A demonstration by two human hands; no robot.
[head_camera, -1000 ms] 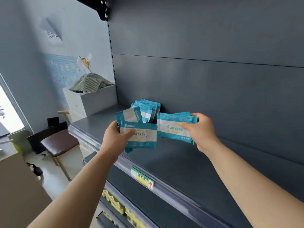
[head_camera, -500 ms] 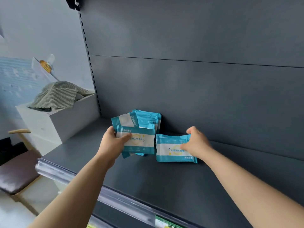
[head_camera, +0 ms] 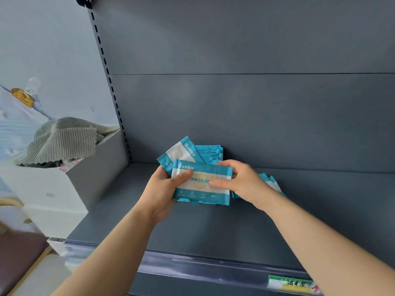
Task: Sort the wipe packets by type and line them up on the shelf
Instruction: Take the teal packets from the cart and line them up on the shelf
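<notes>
Over shelf (head_camera: 213, 231), near its back wall (head_camera: 256, 124): gripping fanned packet bundle (head_camera: 190, 151) in left hand (head_camera: 162, 191); pinching top packet (head_camera: 201, 183) with right hand (head_camera: 243, 182), likely to peel off for sorting, with second pile (head_camera: 272, 182) flat on shelf behind right hand.

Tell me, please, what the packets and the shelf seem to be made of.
The packets look like thin plastic film, glossy, with sealed edges and printed teal bands. The shelf is likely painted sheet metal, matte dark grey, judging by its slotted upright.
</notes>
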